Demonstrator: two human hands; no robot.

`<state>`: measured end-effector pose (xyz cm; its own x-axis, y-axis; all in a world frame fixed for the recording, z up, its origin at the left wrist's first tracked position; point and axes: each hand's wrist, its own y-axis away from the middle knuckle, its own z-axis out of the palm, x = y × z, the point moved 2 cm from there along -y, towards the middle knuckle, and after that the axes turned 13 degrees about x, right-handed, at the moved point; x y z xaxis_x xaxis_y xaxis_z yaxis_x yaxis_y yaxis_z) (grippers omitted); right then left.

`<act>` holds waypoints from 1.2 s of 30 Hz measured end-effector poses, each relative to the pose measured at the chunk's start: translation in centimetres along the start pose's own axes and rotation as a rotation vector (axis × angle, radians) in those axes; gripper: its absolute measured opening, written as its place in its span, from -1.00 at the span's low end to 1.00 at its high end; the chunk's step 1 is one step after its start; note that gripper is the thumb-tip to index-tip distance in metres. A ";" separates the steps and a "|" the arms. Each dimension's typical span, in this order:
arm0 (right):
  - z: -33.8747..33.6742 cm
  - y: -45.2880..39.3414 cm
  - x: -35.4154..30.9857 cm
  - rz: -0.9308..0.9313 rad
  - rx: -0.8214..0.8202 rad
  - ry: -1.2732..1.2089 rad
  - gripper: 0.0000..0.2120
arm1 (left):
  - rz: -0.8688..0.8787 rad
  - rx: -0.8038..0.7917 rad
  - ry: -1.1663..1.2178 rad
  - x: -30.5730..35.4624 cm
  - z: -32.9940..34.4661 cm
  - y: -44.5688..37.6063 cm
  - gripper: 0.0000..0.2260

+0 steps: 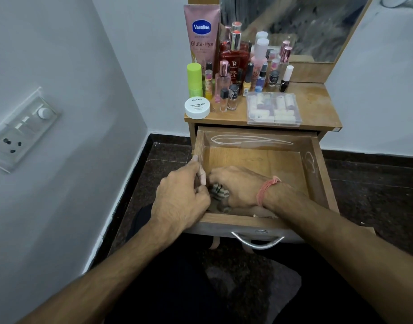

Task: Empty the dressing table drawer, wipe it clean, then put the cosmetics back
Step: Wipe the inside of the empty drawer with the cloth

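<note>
The wooden drawer (315, 164) is pulled out, and its bare floor shows no cosmetics. My right hand (238, 185) lies inside near the front left corner, pressing a striped cloth (218, 192) against the bottom. My left hand (184, 195) grips the drawer's left wall near the front, fingers curled over the edge. On the table top (317, 101) stand the cosmetics: a pink Vaseline tube (202, 36), a red perfume bottle (234, 59), a green stick (194, 79), a white nail polish remover tub (197, 108), several small bottles, and a clear plastic box (273, 109) of lipsticks.
A mirror (294, 24) rises behind the bottles. A grey wall with a switch and socket panel (21, 129) is close on the left. Dark stone floor (376, 188) surrounds the table. The metal drawer handle (258, 242) faces me above my dark-clothed legs.
</note>
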<state>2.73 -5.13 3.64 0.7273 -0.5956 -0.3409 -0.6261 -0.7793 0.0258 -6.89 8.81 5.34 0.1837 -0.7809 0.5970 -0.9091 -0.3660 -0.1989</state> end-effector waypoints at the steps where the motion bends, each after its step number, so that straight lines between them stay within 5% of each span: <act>1: -0.3 -0.1 0.5 0.053 0.050 -0.031 -0.51 | -0.004 0.004 -0.001 0.0 0.0 0.0 -0.80; 3: -0.3 -0.3 1.0 0.081 0.141 -0.001 -0.52 | -0.006 0.013 0.001 -0.1 0.0 0.0 -0.81; 8: 0.3 -0.1 0.3 -0.020 -0.038 0.045 -0.77 | 0.017 0.008 0.014 0.0 0.0 0.0 -0.81; 13: -0.1 -0.6 0.7 0.104 0.275 0.197 -0.87 | 0.006 0.012 0.014 -0.2 0.0 0.0 -0.82; 17: 0.8 0.9 0.1 -0.061 0.032 0.058 -0.87 | 0.014 0.009 0.010 0.0 0.0 0.0 -0.81; 22: 0.0 -0.4 1.0 0.076 0.242 0.187 -0.80 | 0.009 0.008 0.010 -0.2 0.1 0.0 -0.81; 27: -0.3 1.1 -0.1 -0.025 0.003 0.109 -0.79 | 0.017 0.007 0.022 -0.1 0.1 0.1 -0.80; 31: -0.4 -1.1 1.2 0.165 0.296 0.260 -0.80 | 0.007 0.005 0.020 -0.1 0.1 0.0 -0.82; 34: 7.2 -1.7 6.5 0.100 0.077 0.210 -0.74 | 0.009 0.000 0.011 -0.1 0.1 0.1 -0.81; 36: 6.5 -0.3 6.4 0.020 0.033 0.182 -0.70 | 0.021 -0.002 0.008 -0.2 0.2 0.1 -0.80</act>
<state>5.74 -7.45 -4.66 0.7515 -0.6389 -0.1646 -0.6478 -0.7618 -0.0005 -6.97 8.88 5.05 0.1620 -0.7841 0.5991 -0.9135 -0.3488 -0.2095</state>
